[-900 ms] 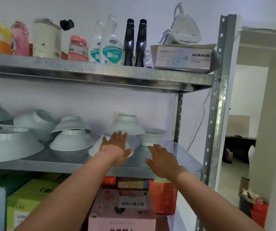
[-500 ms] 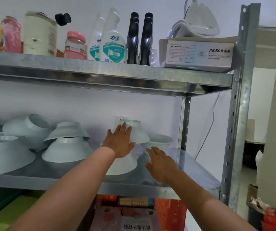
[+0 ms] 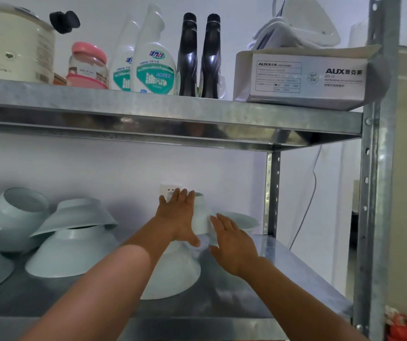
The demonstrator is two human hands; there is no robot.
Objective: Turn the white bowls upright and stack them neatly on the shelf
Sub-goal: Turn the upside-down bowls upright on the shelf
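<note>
The middle shelf [image 3: 295, 267] of the metal rack carries all the white bowls, and none is stacked right way up yet, so I judge the job barely begun. The upper shelf [image 3: 148, 112] hangs low overhead. That leaves little headroom for flipping a bowl in place, so I would draw it out past the front edge first.

My landmark is the one upright bowl [image 3: 244, 219], which sits at the back by the rear post [image 3: 272, 193]. Far to its left a bowl lies on its side [image 3: 8, 217]. Nearer on that side is an inverted pair [image 3: 74, 254] whose top one tilts. Just left of the upright bowl and in front of it stands a wide inverted bowl [image 3: 173, 276]. A smaller inverted bowl [image 3: 201, 212] sits on it, close beside the upright one.

The step in hand is taking that small top bowl. My left hand [image 3: 180, 217] lies flat over its near side with straight, spread fingers and the thumb low, pressing rather than clasping. My right hand [image 3: 232, 244] is also released, its straight fingers at the bowl's right flank. I cannot tell whether they touch it.

Next I need both palms squeezing the flanks, then a lift clear of the lower bowl without knocking the upright bowl's rim. Bare shelf to the front right of that bowl gives room to turn it.
</note>
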